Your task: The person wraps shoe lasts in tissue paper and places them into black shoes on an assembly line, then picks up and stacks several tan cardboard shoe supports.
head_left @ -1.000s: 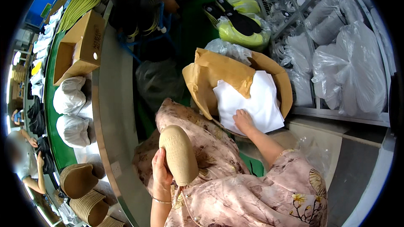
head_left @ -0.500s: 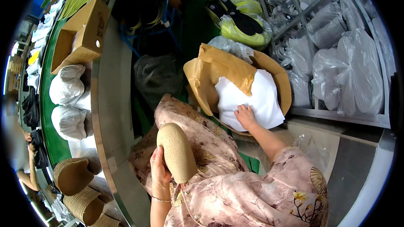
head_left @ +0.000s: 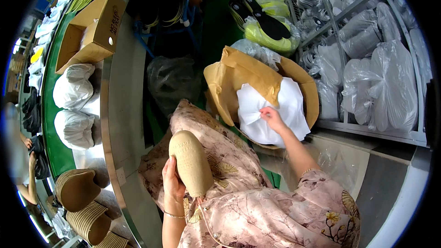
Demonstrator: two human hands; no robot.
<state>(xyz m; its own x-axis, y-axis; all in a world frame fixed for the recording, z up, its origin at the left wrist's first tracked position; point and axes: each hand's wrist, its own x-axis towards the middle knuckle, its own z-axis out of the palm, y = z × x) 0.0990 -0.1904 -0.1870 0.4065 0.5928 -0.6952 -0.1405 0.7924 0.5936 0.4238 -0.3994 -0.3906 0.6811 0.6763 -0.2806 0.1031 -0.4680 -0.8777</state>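
In my left hand (head_left: 173, 181) is a tan shoe-form, long and rounded like a shoe last (head_left: 189, 160), with raised marks on its upper face. The fingers wrap its side, and it stands tilted over my lap. My right hand (head_left: 272, 117) pinches the top of a stack of thin white sheets (head_left: 285, 131), pulling it into creases. Those sheets lie inside an opened brown carton lined with brown paper (head_left: 301, 71), just beyond my knees.
On my left a metal-edged bench (head_left: 105, 124) carries two white-wrapped forms (head_left: 74, 129), stacked brown ribbed forms (head_left: 78, 190) and a cardboard box (head_left: 92, 32). At right stands a metal rack (head_left: 376, 133) of bagged grey insoles. Yellow-edged black insoles (head_left: 266, 25) lie ahead on the floor.
My right hand has gone from lying on the white sheets to pinching and lifting the top one, which is now creased. My left hand keeps the tan form almost in place.
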